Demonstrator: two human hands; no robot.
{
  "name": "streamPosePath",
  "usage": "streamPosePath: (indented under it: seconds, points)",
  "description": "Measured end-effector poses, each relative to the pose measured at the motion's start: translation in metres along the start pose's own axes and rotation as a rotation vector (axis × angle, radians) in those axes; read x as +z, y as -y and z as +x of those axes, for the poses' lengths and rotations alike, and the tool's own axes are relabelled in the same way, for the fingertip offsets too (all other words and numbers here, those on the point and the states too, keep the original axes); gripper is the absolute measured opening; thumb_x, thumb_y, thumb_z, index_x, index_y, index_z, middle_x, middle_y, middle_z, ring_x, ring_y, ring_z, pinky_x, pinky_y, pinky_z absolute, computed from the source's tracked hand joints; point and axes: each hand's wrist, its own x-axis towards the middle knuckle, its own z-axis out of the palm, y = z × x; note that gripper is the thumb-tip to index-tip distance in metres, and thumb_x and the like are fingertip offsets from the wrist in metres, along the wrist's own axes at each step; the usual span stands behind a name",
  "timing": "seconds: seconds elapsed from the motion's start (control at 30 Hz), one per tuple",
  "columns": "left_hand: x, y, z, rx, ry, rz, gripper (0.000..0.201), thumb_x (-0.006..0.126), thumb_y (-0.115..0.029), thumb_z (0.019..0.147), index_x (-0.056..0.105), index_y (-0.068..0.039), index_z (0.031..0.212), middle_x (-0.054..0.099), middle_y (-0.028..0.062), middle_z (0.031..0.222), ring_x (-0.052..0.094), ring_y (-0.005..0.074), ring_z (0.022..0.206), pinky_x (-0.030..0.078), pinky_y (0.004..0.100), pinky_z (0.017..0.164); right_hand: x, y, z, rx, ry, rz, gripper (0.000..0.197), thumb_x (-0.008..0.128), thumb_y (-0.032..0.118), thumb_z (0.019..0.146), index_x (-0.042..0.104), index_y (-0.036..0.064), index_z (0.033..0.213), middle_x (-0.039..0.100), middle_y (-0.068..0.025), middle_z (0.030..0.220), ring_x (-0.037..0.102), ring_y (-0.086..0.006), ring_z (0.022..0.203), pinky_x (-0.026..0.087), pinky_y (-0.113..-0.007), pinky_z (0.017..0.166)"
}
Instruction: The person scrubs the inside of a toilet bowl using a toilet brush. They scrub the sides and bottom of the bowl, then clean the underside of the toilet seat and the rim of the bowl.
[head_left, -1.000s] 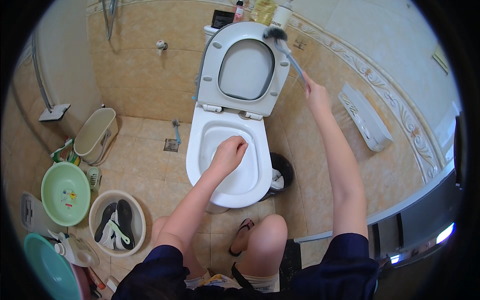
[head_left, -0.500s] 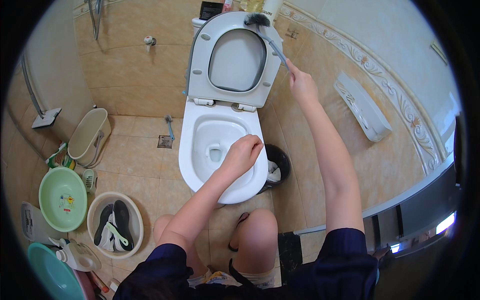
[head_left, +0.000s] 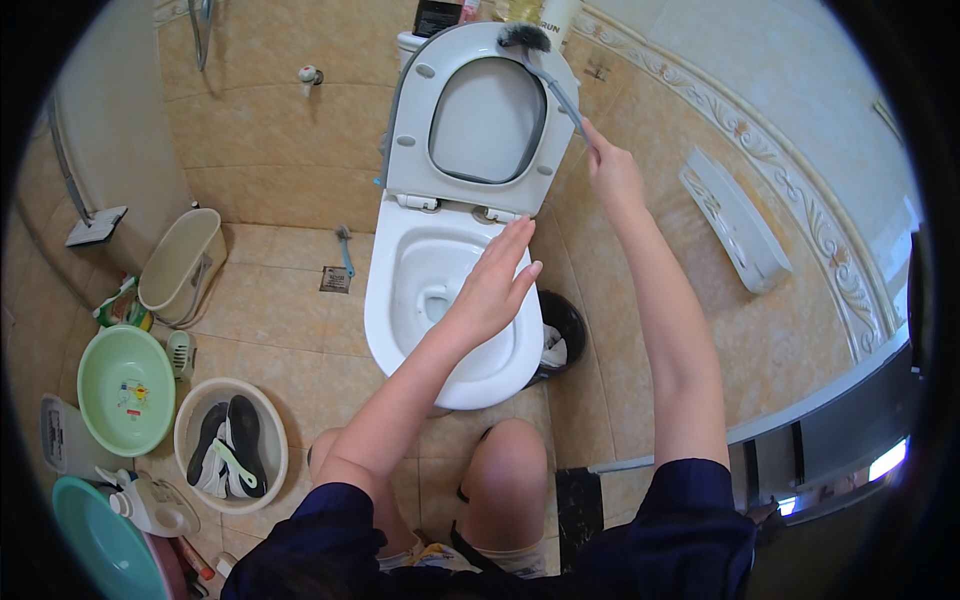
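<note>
My right hand point(head_left: 614, 178) is closed round the grey handle of a toilet brush point(head_left: 556, 92). The brush's dark bristles rest against the top right of the raised toilet seat point(head_left: 415, 140), which leans back against the lid. Over the right side of the white toilet bowl point(head_left: 385, 300) hangs my left hand point(head_left: 494, 285), its fingers stretched out and nothing in it. Part of the bowl's rim is hidden behind that hand and forearm.
A black bin point(head_left: 562, 330) stands right of the toilet. On the left are a green basin point(head_left: 95, 380), a beige basin point(head_left: 183, 440) with shoes and a small brush, and a beige bucket point(head_left: 165, 262). Another brush point(head_left: 346, 255) lies beside the floor drain. A white wall shelf point(head_left: 745, 235) juts out right.
My left hand has opened from a closed, curled shape and stretched its fingers upward over the bowl. The right hand keeps its hold on the brush, and the view has shifted slightly.
</note>
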Motion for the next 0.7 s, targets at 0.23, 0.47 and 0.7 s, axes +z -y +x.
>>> streamPosePath:
  seconds: [0.23, 0.47, 0.7]
  points:
    - [-0.002, 0.001, -0.004, -0.137, 0.038, -0.062, 0.032, 0.048, -0.02, 0.095, 0.055, -0.001, 0.12, 0.056, 0.0169, 0.123, 0.049, 0.0321, 0.118, 0.037, 0.0387, 0.101, 0.01, -0.06, -0.031, 0.012, -0.024, 0.097, 0.043, 0.05, 0.017, 0.089, 0.05, 0.0311, 0.13, 0.064, -0.0196, 0.082, 0.063, -0.0357, 0.073, 0.049, -0.045, 0.064]
    - [0.01, 0.007, -0.001, -0.044, 0.064, -0.011, 0.018, 0.048, -0.013, 0.092, 0.06, -0.001, 0.086, 0.062, 0.0122, 0.084, 0.057, 0.0299, 0.087, 0.041, 0.0413, 0.084, -0.003, 0.001, 0.004, 0.009, 0.017, -0.051, 0.043, 0.049, 0.018, 0.09, 0.05, 0.0338, 0.13, 0.064, -0.0185, 0.084, 0.063, -0.0342, 0.075, 0.049, -0.045, 0.066]
    - [0.006, 0.006, 0.0, -0.007, 0.023, 0.053, 0.017, 0.049, -0.012, 0.09, 0.06, -0.004, 0.08, 0.062, 0.0073, 0.076, 0.058, 0.0263, 0.079, 0.038, 0.0384, 0.084, 0.006, -0.067, -0.027, 0.069, -0.011, 0.004, 0.04, 0.048, 0.019, 0.091, 0.052, 0.0345, 0.128, 0.064, -0.019, 0.082, 0.063, -0.0356, 0.075, 0.049, -0.046, 0.065]
